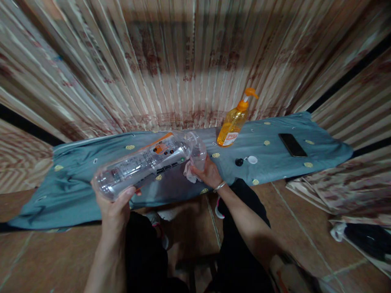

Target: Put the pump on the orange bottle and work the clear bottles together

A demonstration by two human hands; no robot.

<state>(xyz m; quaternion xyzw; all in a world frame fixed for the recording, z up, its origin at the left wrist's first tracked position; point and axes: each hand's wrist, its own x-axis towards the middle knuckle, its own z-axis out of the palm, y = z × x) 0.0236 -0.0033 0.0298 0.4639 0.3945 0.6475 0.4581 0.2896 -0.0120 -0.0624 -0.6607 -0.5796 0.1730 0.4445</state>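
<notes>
A large clear plastic bottle [140, 165] with an orange-and-black label lies tilted over the cloth-covered bench, its neck end up to the right. My left hand [114, 205] is closed around its base. At the other end, my right hand [209, 173] grips a crumpled pale cloth [191, 171] against a rounded clear plastic part [200, 149] by the bottle's neck. Whether that part belongs to the bottle I cannot tell. A black cap [239, 162] and a white cap [252, 160] lie on the bench to the right of my right hand.
An orange pump bottle [232, 126] stands toward the bench's back edge. Farther right a dark phone [292, 145] lies on the blue-green cloth [269, 162]. Striped curtains [171, 73] hang behind and at both sides. A dark bag [368, 240] is at the lower right.
</notes>
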